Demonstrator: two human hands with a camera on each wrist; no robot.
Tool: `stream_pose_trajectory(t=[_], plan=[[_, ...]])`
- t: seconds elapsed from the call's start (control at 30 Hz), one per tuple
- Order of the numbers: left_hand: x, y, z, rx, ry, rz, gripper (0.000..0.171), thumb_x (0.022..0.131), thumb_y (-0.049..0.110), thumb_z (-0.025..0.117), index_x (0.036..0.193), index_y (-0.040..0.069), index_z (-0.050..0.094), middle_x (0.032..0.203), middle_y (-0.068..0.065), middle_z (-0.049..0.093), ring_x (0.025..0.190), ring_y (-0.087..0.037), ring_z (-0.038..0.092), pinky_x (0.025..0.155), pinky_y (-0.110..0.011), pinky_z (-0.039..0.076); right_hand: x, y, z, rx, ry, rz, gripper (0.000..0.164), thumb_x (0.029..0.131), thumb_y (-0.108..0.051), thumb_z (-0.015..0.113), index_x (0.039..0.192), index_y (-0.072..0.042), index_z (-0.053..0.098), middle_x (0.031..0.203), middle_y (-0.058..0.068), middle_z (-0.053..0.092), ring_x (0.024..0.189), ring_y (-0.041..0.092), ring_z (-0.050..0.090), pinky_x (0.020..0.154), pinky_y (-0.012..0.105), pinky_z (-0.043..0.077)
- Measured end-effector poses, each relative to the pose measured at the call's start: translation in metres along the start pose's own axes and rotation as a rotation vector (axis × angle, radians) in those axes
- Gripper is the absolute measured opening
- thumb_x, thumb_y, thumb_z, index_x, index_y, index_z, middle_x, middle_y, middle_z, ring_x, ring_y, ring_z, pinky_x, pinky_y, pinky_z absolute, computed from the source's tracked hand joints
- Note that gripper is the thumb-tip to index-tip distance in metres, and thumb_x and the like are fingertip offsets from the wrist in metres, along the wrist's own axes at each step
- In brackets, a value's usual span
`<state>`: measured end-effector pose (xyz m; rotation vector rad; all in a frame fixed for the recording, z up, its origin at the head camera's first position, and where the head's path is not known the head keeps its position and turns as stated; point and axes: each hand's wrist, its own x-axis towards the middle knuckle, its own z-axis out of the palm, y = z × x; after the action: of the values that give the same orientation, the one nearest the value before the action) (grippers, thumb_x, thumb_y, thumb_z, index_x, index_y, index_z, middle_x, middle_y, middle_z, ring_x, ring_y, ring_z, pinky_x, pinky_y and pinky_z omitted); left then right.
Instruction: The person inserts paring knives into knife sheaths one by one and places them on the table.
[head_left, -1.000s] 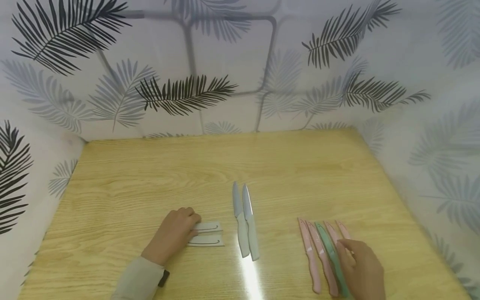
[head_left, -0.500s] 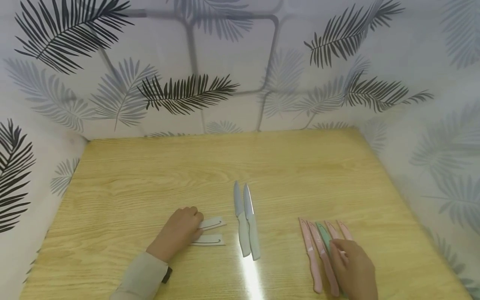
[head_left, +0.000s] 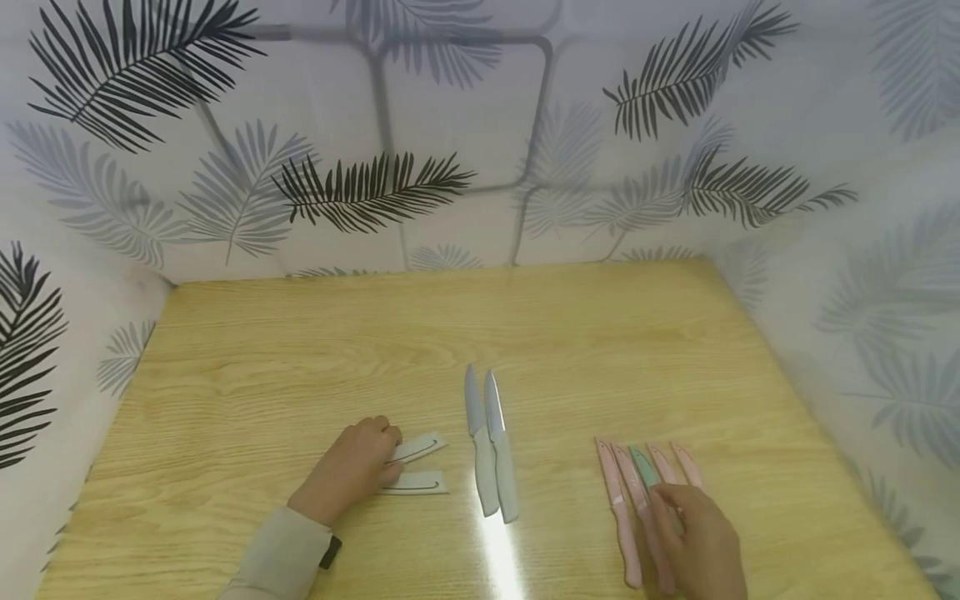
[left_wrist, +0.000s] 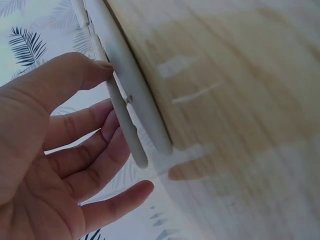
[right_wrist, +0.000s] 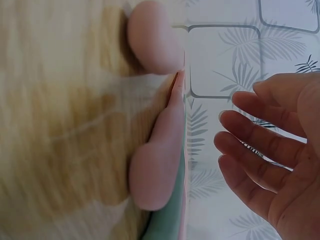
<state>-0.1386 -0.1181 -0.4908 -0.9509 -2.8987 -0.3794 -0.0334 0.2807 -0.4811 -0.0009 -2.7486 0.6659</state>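
My left hand (head_left: 351, 468) is at two white blade covers; thumb and fingers pinch the far cover (head_left: 422, 446), which lies tilted, in the head view. The near cover (head_left: 416, 482) lies level just below it. In the left wrist view the thumb (left_wrist: 97, 72) is against a white strip. My right hand (head_left: 697, 533) hovers over a row of knives, its fingers loosely bent with nothing between them in the right wrist view. The row has a green knife (head_left: 642, 465) between pink knives (head_left: 624, 525); the hand hides several handles.
Two white-handled knives with bare blades, a left one (head_left: 483, 467) and a right one (head_left: 501, 467), lie side by side mid-table, points away. The wooden table (head_left: 300, 350) meets a leaf-patterned cloth (head_left: 450, 100) behind and at the sides.
The far cover has swung from level to tilted, its right end up and away from the near one. My right hand has shifted left across the row of knives.
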Motion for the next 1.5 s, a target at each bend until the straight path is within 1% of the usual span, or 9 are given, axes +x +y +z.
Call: stream_pose_trajectory(t=[0.2, 0.33, 0.47, 0.57, 0.77, 0.93, 1.2, 1.33, 1.5], plan=[[0.000, -0.002, 0.004, 0.008, 0.016, 0.023, 0.012, 0.076, 0.012, 0.066, 0.082, 0.002, 0.062, 0.071, 0.002, 0.047, 0.061, -0.011, 0.038, 0.053, -0.026, 0.042, -0.001, -0.001, 0.002, 0.032, -0.033, -0.010, 0.016, 0.087, -0.014, 0.063, 0.098, -0.002, 0.065, 0.092, 0.010, 0.066, 0.085, 0.030, 0.062, 0.073, 0.050, 0.052], [-0.001, -0.005, 0.004, 0.046, 0.057, 0.062, 0.016, 0.078, 0.018, 0.066, 0.086, 0.003, 0.066, 0.079, -0.001, 0.057, 0.065, -0.012, 0.048, 0.061, -0.030, 0.048, -0.001, -0.006, 0.003, 0.040, -0.070, 0.029, 0.017, 0.088, -0.017, 0.063, 0.100, -0.005, 0.066, 0.093, 0.006, 0.066, 0.087, 0.028, 0.062, 0.074, 0.047, 0.052], [-0.004, -0.010, -0.004, 0.024, 0.071, 0.038, 0.021, 0.081, 0.022, 0.067, 0.093, 0.004, 0.067, 0.089, -0.002, 0.063, 0.075, -0.013, 0.058, 0.072, -0.034, 0.051, 0.007, -0.024, 0.005, 0.057, -0.096, 0.045, 0.017, 0.089, -0.019, 0.061, 0.101, -0.008, 0.067, 0.095, 0.004, 0.066, 0.089, 0.024, 0.061, 0.076, 0.044, 0.052], [-0.009, -0.013, -0.011, -0.008, 0.104, 0.029, 0.023, 0.081, 0.022, 0.069, 0.095, 0.004, 0.066, 0.090, -0.003, 0.065, 0.077, -0.013, 0.060, 0.074, -0.034, 0.051, 0.018, -0.045, 0.014, 0.071, -0.092, -0.029, 0.015, 0.087, -0.017, 0.064, 0.099, -0.007, 0.067, 0.092, 0.003, 0.065, 0.085, 0.021, 0.061, 0.073, 0.040, 0.053], [-0.014, -0.013, -0.020, 0.005, 0.204, 0.109, 0.024, 0.080, 0.020, 0.070, 0.095, 0.002, 0.065, 0.085, -0.002, 0.064, 0.073, -0.014, 0.060, 0.073, -0.035, 0.051, 0.038, -0.092, 0.034, 0.108, -0.121, -0.182, 0.012, 0.083, -0.011, 0.067, 0.091, -0.003, 0.068, 0.078, 0.001, 0.063, 0.066, 0.011, 0.057, 0.059, 0.021, 0.051], [-0.020, -0.011, -0.028, -0.009, 0.246, 0.137, 0.026, 0.079, 0.020, 0.072, 0.096, 0.002, 0.065, 0.089, -0.003, 0.064, 0.078, -0.016, 0.060, 0.075, -0.036, 0.051, 0.050, -0.117, 0.051, 0.108, -0.147, -0.250, 0.009, 0.080, -0.007, 0.066, 0.087, -0.001, 0.069, 0.070, 0.001, 0.061, 0.060, 0.011, 0.055, 0.054, 0.019, 0.048], [-0.026, -0.005, -0.036, -0.016, 0.252, 0.126, 0.029, 0.077, 0.020, 0.073, 0.097, 0.001, 0.065, 0.093, -0.005, 0.065, 0.083, -0.019, 0.060, 0.078, -0.037, 0.050, 0.064, -0.140, 0.077, 0.072, -0.217, -0.254, 0.008, 0.078, -0.008, 0.068, 0.076, -0.001, 0.068, 0.066, 0.005, 0.061, 0.055, 0.010, 0.053, 0.049, 0.019, 0.046], [-0.028, -0.005, -0.036, -0.024, 0.235, 0.110, 0.029, 0.077, 0.021, 0.073, 0.098, 0.002, 0.065, 0.093, -0.004, 0.065, 0.084, -0.018, 0.060, 0.079, -0.036, 0.049, 0.068, -0.146, 0.088, 0.055, -0.249, -0.225, 0.013, 0.078, -0.007, 0.067, 0.067, 0.000, 0.064, 0.059, 0.003, 0.058, 0.047, 0.006, 0.047, 0.040, 0.013, 0.040], [-0.032, -0.006, -0.035, -0.030, 0.233, 0.109, 0.028, 0.077, 0.020, 0.073, 0.098, 0.003, 0.065, 0.091, -0.002, 0.064, 0.083, -0.017, 0.059, 0.079, -0.036, 0.049, 0.070, -0.150, 0.096, 0.054, -0.268, -0.160, 0.021, 0.076, -0.007, 0.067, 0.060, 0.000, 0.057, 0.052, 0.004, 0.052, 0.040, 0.008, 0.046, 0.034, 0.013, 0.038]])
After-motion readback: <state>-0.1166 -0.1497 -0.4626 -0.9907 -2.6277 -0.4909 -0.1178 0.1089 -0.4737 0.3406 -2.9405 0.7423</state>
